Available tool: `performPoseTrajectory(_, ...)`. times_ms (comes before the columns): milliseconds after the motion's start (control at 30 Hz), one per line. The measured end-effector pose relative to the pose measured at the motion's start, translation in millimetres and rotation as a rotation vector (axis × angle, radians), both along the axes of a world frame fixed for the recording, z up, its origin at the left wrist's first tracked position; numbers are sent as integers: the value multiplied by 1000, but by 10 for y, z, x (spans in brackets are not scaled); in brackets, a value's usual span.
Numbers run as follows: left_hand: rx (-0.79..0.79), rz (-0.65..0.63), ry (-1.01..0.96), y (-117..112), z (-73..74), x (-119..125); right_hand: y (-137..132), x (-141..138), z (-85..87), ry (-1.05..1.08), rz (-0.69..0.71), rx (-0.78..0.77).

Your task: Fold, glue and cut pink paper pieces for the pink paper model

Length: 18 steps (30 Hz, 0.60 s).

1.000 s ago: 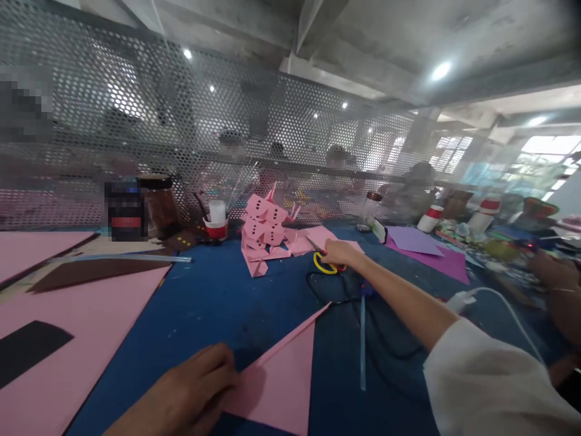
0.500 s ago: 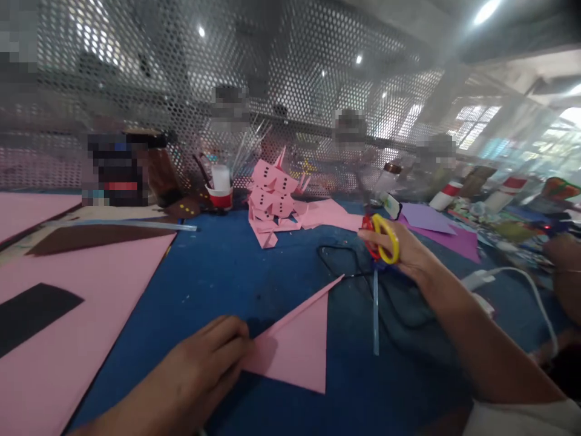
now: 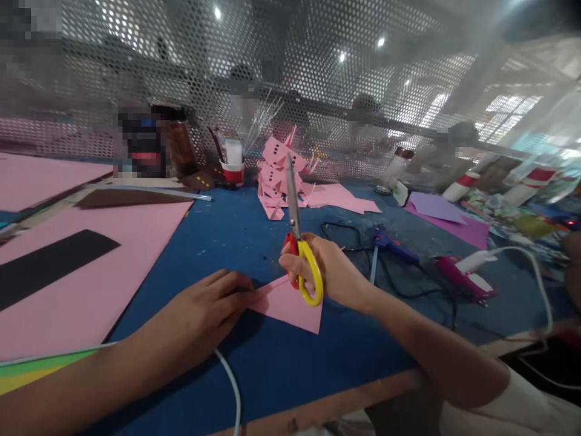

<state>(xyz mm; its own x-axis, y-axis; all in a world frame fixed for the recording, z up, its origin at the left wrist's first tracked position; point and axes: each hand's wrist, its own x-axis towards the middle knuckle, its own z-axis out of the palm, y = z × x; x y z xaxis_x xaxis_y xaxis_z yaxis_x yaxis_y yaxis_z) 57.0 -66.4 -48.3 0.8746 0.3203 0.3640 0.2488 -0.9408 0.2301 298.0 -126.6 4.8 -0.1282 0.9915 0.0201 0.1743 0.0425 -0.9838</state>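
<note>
My left hand [image 3: 206, 309] lies flat and spread, fingertips pinning the left corner of the thin pink paper triangle [image 3: 290, 306] at 6 o'clock on the scuffed blue tabletop [image 3: 227, 236], probably so it cannot slide. At its 3 o'clock my right hand [image 3: 336, 275] grips the glossy red-and-yellow-looped steel scissors [image 3: 297, 242], blades together and pointing to 12 o'clock.

From my feed I see a perforated metal screen [image 3: 318, 91] running the whole width behind the desk [image 3: 236, 236], whose top is a blue covering flecked with pale specks and edged in brown wood at the near side. Small round ceiling lights [image 3: 380, 42] shine through the holes as bright dots, and blurred figures of other people sit beyond the mesh. To the far right, large windows [image 3: 508, 112] let in pale daylight that washes out that corner of the room.
</note>
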Motion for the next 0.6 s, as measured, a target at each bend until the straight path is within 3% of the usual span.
performPoseTrajectory(600, -8, -18, 35, 31, -21, -12, 83, -56, -241, -95, 92, 57)
